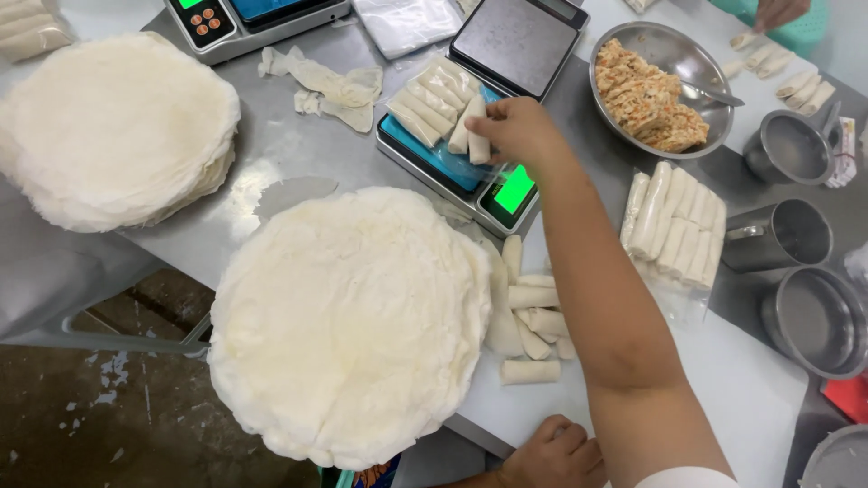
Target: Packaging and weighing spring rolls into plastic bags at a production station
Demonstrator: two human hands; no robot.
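Note:
My right hand (520, 131) reaches across the table and is closed on a pale rolled spring roll (476, 145), holding it at the right end of a row of several rolls (432, 98) on the blue platform of a digital scale (425, 158) with a lit green display. My left hand (553, 455) rests at the near table edge with its fingers curled and nothing visible in it. Several loose rolls (533, 316) lie between the two hands, beside a thick round stack of white wrappers (348, 325).
A second wrapper stack (113, 126) sits at the left. A steel bowl of filling (660, 90) with a spoon stands at the back right, above a row of rolls (674, 221) on plastic. Metal cups (778, 235) crowd the right edge. Another person's hand (778, 11) shows at the top right.

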